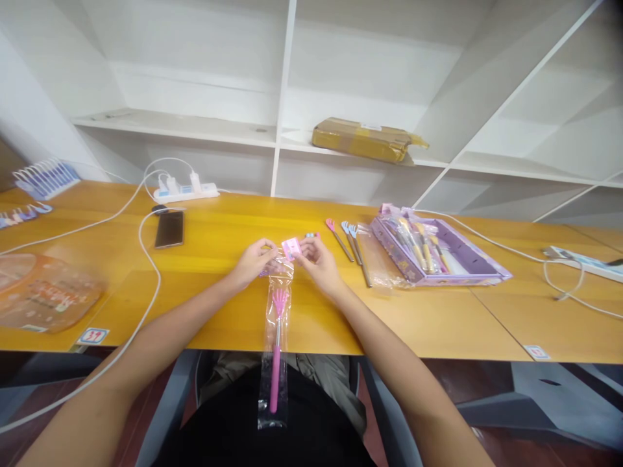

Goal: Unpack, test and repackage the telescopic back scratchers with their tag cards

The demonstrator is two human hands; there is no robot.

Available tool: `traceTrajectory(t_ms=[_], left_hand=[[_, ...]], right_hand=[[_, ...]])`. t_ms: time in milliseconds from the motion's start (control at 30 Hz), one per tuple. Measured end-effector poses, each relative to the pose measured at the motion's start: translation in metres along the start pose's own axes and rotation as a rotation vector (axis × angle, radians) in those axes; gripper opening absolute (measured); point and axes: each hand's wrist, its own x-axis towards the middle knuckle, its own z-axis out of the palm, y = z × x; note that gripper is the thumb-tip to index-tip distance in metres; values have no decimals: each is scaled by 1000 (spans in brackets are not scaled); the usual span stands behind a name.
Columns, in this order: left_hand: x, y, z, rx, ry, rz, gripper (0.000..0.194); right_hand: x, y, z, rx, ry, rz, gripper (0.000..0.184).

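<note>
Left of the fingers [310,245] lay a phone [170,231], a power strip [208,191] just beyond it and an orange bag [63,298] farther out; beyond the fingers, rightward, a taped box [360,139] sat shelved.

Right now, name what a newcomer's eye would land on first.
A pink back scratcher in a clear bag stretches from the left hand over the near edge of the table. Right of it, a purple tray holds bagged things. Behind, a brown taped box lies on the white shelf.
</note>
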Motion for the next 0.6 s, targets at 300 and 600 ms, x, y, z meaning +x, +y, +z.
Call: traceTrajectory(t_ms=[300,600], left_hand=[[1,0,-1,-6,17,-28,34],[1,0,0,-6,52,-14,33]], right_hand=[[0,-6,-7,-253,-76,-152,27],[-5,-15,-8,-283,-195,-222,23]])
